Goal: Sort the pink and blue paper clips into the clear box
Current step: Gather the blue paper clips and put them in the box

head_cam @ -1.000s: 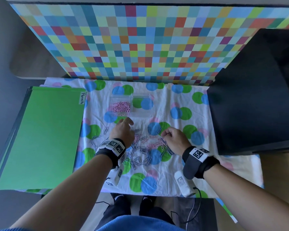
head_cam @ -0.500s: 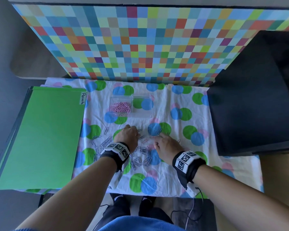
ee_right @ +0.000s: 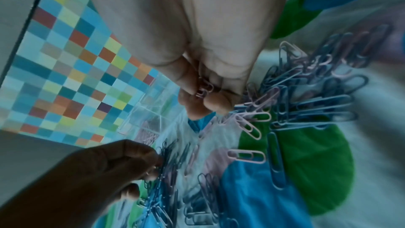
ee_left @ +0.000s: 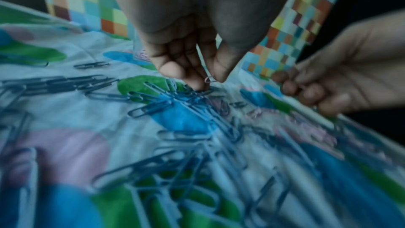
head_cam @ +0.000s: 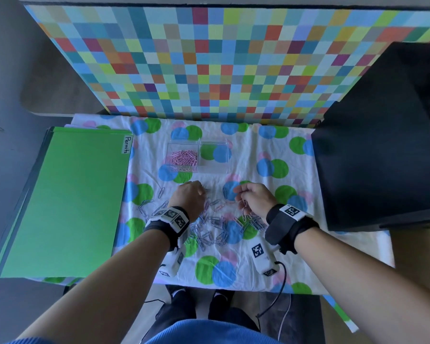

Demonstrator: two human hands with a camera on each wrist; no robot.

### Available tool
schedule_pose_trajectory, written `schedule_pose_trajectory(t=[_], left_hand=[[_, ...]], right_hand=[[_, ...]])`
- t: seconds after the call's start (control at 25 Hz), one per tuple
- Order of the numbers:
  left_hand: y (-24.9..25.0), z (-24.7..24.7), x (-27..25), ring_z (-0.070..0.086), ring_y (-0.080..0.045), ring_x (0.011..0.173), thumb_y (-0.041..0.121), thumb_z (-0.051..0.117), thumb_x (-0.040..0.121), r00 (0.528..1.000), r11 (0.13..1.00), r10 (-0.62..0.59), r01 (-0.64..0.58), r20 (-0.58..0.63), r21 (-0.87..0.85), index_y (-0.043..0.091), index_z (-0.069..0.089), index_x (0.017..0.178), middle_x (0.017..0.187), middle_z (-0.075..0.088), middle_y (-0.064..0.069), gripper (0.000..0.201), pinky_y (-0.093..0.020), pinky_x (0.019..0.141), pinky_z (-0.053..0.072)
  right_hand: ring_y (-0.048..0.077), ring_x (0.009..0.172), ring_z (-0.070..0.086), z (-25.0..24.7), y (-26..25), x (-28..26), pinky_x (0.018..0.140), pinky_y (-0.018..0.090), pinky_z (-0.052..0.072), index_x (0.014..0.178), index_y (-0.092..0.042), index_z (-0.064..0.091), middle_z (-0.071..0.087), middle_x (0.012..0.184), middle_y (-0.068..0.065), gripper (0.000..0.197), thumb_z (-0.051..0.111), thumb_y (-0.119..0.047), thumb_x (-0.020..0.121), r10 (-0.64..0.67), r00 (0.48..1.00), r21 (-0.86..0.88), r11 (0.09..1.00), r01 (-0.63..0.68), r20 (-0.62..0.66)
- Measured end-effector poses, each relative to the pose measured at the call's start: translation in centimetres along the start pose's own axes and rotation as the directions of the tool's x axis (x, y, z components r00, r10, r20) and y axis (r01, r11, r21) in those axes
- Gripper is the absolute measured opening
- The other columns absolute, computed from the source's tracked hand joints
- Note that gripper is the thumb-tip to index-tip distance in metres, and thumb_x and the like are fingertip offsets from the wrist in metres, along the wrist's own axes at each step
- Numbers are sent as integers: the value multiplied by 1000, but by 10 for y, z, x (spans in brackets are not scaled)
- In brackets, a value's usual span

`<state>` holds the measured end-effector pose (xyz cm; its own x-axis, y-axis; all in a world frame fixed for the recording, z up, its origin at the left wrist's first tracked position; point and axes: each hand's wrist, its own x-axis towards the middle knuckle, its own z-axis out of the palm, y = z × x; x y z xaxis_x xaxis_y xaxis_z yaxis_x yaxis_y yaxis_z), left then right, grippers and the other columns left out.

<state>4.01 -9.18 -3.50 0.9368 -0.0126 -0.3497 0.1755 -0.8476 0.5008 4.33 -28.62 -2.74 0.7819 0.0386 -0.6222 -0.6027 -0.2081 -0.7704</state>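
1. Paper clips, loose pile (head_cam: 216,227), pink and blue mixed, lie on the spotted cloth (head_cam: 258,274) between my wrists, mostly blue.
2. Clear box (head_cam: 227,145) sits beyond the pile; its left compartment holds pink clips (head_cam: 183,157), and I see none in the right one.
3. My left hand (head_cam: 189,196) is curled, thumb and finger pinching one pink clip (ee_left: 209,79) at the pile's far edge.
4. My right hand (head_cam: 255,198) is curled, holding a few pink clips (ee_right: 205,87) against the fingers.
5. Judgement: lift each pinch straight up, shake off snagged blue clips, and keep the grip tight until over the left compartment.
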Motion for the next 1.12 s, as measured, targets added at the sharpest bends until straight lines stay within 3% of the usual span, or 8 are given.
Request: schedule_pose_trajectory(t=[0.12, 0.2, 0.32, 0.44, 0.64, 0.8, 1.0, 1.12], left_hand=[[3, -6, -4, 66, -20, 83, 12, 59, 84, 997, 973, -53, 40, -52, -227, 16, 66, 93, 86, 72, -4, 13, -23, 73, 48], [3, -6, -6, 68, -16, 79, 10, 56, 85, 998, 956, -58, 50, -18, -288, 20, 66, 104, 82, 73, -1, 24, -23, 74, 49], [7, 0, -8, 69, -16, 72, 8, 51, 82, 996, 935, -89, 92, 24, -343, 23, 72, 86, 70, 72, 2, 26, -27, 75, 55], [19, 6, -10, 64, -21, 78, 12, 50, 81, 991, 947, -120, 132, 61, -292, 19, 68, 78, 74, 70, 0, 20, -23, 73, 48], [27, 22, -12, 60, -25, 91, 15, 55, 87, 975, 978, 174, -188, 139, 92, 13, 62, 100, 101, 59, -6, 14, -29, 75, 45], [31, 28, -12, 61, -26, 87, 12, 50, 92, 969, 942, 197, -230, 152, 243, 12, 56, 102, 102, 54, -7, 12, -30, 66, 44], [31, 27, -14, 60, -27, 88, 4, 44, 89, 969, 961, 203, -225, 141, 162, 16, 52, 106, 104, 57, -5, 23, -32, 67, 43], [41, 25, -9, 58, -26, 93, 8, 42, 89, 982, 989, 140, -144, 130, 27, 16, 60, 107, 107, 60, -7, 27, -33, 79, 44]], right_hand=[[18, 67, 54, 5, -2, 4, 62, 31, 47, 89, -7, 62, 59, 80, 4, 27, 37, 3, 89, -77, 997, -324, 943, 74, 5], [21, 79, 58, 9, 1, 1, 73, 31, 49, 93, -8, 61, 61, 91, 3, 18, 44, -7, 91, -215, 974, -654, 726, 210, 75], [24, 79, 59, 15, 8, -3, 69, 35, 51, 92, -13, 56, 59, 96, 4, 5, 52, -15, 91, -304, 934, -846, 433, 311, 188], [25, 81, 56, 19, 11, 0, 64, 33, 42, 93, -10, 55, 56, 100, 6, 6, 49, -10, 92, -310, 926, -884, 342, 320, 215], [26, 90, 60, 3, 8, -10, 76, 33, 50, 95, -8, 57, 63, 98, 10, 9, 50, -9, 89, -325, 938, -735, 604, 307, 124], [24, 92, 60, -1, 13, -25, 81, 33, 50, 97, -8, 60, 64, 101, 7, 17, 44, -10, 91, -272, 955, -698, 661, 273, 116], [31, 58, 45, 5, 27, -31, 59, 33, 36, 56, -9, 43, 46, 55, 4, 26, 36, -24, 76, -101, 991, -293, 953, 73, -82], [20, 49, 38, 4, 31, -38, 55, 35, 34, 55, -14, 38, 39, 49, 0, 40, 43, -37, 87, -91, 992, -299, 952, 62, -86]])
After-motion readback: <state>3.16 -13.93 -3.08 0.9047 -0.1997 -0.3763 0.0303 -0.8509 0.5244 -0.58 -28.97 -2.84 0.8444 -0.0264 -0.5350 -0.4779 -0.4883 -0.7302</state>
